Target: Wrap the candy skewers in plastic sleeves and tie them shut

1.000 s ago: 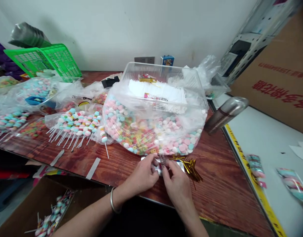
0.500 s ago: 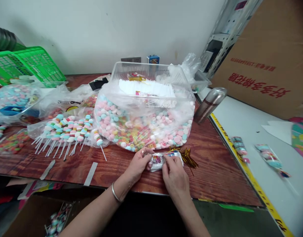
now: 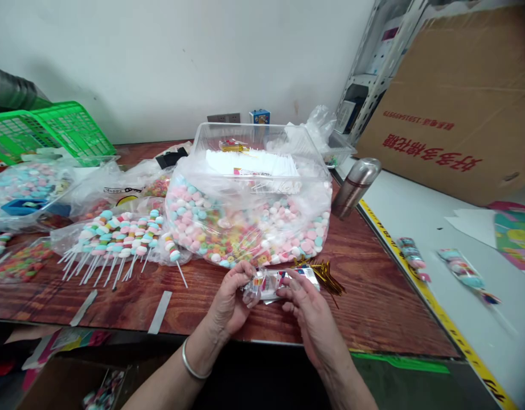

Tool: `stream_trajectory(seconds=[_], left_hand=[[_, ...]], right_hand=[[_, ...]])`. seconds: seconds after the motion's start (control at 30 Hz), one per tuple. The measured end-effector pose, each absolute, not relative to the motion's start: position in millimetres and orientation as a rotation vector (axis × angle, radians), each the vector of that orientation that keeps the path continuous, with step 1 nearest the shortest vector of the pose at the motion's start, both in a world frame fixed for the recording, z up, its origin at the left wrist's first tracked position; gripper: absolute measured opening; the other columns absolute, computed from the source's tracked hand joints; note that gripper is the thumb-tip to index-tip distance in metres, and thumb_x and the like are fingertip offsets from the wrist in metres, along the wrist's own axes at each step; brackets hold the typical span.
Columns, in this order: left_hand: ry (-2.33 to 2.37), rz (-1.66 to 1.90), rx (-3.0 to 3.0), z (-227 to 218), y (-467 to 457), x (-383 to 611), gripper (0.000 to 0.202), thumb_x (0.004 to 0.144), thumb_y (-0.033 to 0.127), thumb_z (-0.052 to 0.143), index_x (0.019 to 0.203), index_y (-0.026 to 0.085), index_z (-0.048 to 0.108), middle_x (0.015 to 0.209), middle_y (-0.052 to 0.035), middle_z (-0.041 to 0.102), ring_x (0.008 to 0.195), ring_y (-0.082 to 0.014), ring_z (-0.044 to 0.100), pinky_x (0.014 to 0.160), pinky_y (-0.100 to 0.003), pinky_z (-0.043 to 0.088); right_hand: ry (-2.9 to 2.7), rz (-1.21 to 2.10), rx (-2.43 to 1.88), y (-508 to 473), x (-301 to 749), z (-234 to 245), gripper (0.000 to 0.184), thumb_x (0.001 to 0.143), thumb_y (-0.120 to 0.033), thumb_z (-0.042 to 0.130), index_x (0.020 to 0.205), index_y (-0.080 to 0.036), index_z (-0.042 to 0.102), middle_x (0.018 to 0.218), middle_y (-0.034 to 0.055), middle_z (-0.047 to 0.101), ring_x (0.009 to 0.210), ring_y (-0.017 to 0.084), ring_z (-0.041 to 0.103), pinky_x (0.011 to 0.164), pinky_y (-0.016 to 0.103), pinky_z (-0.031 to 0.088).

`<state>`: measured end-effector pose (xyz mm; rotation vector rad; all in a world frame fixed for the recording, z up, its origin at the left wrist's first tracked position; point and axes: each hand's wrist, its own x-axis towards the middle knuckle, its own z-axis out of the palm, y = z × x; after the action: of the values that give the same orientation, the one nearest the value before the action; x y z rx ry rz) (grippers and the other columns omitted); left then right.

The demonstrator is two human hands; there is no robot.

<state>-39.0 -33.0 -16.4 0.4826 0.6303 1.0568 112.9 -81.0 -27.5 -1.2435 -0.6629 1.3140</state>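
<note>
My left hand (image 3: 229,299) and my right hand (image 3: 310,310) meet over the front of the wooden table (image 3: 373,307). Both pinch a small clear wrapper (image 3: 266,283) with coloured print, held just above the tabletop between them. A pile of gold twist ties (image 3: 324,272) lies right beside my right hand. Directly behind the hands stands a big clear bag of pastel candies (image 3: 245,219). A row of candy skewers (image 3: 117,233) on white sticks lies on plastic to the left.
A clear tub (image 3: 262,148) with white sticks sits behind the candy bag. A steel flask (image 3: 356,188) lies at the right. Green baskets (image 3: 53,128) stand at the back left, a large cardboard box (image 3: 450,108) at the right. Wrapped skewers (image 3: 463,267) lie on the white surface.
Both hands have lifted the wrapper slightly off the table and drawn it closer to me; the fingers have shifted along it. The view has tilted a little.
</note>
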Motion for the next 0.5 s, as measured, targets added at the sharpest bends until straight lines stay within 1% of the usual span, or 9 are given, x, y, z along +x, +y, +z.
stream_trajectory(seconds=[0.07,0.13,0.17,0.23,0.27,0.3,0.33,0.4,0.5], left_hand=[[0.612,1.045,0.489,-15,-35,-39,0.015,0.069,0.019,0.067,0.073,0.016,0.053,0.062,0.0060,0.048,0.039,-0.0017,0.032,0.038,-0.017,0.025],[0.613,1.058,0.479,-14,-37,-40,0.016,0.069,0.019,0.069,0.081,0.016,0.059,0.065,0.0055,0.051,0.041,-0.0016,0.034,0.040,-0.017,0.026],[0.606,1.066,0.460,-13,-37,-41,0.020,0.071,0.023,0.070,0.087,0.017,0.061,0.068,0.0046,0.054,0.043,-0.0018,0.036,0.042,-0.017,0.030],[0.560,1.053,0.427,-10,-40,-42,0.036,0.073,0.042,0.071,0.098,0.017,0.064,0.079,0.0000,0.060,0.053,-0.0055,0.047,0.053,-0.021,0.041],[0.527,1.037,0.444,-8,-43,-42,0.047,0.070,0.053,0.071,0.101,0.017,0.065,0.084,-0.0031,0.063,0.061,-0.0096,0.054,0.061,-0.025,0.046],[0.501,1.021,0.493,-7,-46,-40,0.057,0.065,0.061,0.072,0.100,0.016,0.066,0.087,-0.0059,0.065,0.071,-0.0148,0.059,0.069,-0.030,0.048],[0.487,1.002,0.571,-5,-49,-37,0.063,0.059,0.064,0.075,0.098,0.015,0.067,0.088,-0.0082,0.066,0.080,-0.0202,0.061,0.075,-0.034,0.049],[0.524,1.003,0.733,-1,-55,-30,0.060,0.054,0.056,0.082,0.096,0.015,0.069,0.090,-0.0095,0.068,0.092,-0.0253,0.061,0.084,-0.037,0.047],[0.733,1.126,0.799,3,-58,-22,0.037,0.067,0.040,0.079,0.095,0.017,0.069,0.091,-0.0064,0.069,0.088,-0.0198,0.062,0.085,-0.033,0.046]], right_hand=[[-0.590,1.452,-1.114,-83,105,-17,0.042,0.075,-0.045,0.072,0.106,-0.018,0.064,0.097,0.0079,0.070,0.080,0.019,0.065,0.066,0.030,0.051],[-0.569,1.434,-1.060,-84,100,-9,0.032,0.069,-0.040,0.077,0.091,-0.019,0.067,0.089,0.0051,0.070,0.076,0.018,0.063,0.071,0.032,0.052],[-0.561,1.378,-1.064,-84,99,-7,0.029,0.067,-0.038,0.079,0.085,-0.019,0.067,0.083,0.0033,0.070,0.073,0.017,0.062,0.072,0.032,0.052],[-0.532,1.247,-1.092,-83,99,-3,0.029,0.062,-0.037,0.082,0.078,-0.019,0.067,0.072,-0.0002,0.066,0.067,0.014,0.059,0.068,0.029,0.051],[-0.520,1.206,-1.100,-82,99,-1,0.029,0.061,-0.037,0.083,0.076,-0.019,0.067,0.068,-0.0016,0.064,0.062,0.012,0.056,0.063,0.027,0.049],[-0.519,1.187,-1.105,-82,99,1,0.029,0.061,-0.038,0.082,0.075,-0.018,0.067,0.065,-0.0027,0.062,0.058,0.011,0.053,0.058,0.025,0.047],[-0.531,1.178,-1.111,-82,100,2,0.029,0.062,-0.039,0.082,0.075,-0.018,0.067,0.063,-0.0034,0.060,0.055,0.010,0.050,0.054,0.023,0.044],[-0.607,1.155,-1.140,-83,101,4,0.027,0.066,-0.040,0.080,0.075,-0.018,0.067,0.063,-0.0034,0.060,0.052,0.009,0.049,0.051,0.022,0.042],[-0.813,1.091,-1.234,-87,102,3,0.027,0.072,-0.042,0.075,0.084,-0.018,0.068,0.072,0.0008,0.067,0.064,0.014,0.058,0.062,0.026,0.048]])
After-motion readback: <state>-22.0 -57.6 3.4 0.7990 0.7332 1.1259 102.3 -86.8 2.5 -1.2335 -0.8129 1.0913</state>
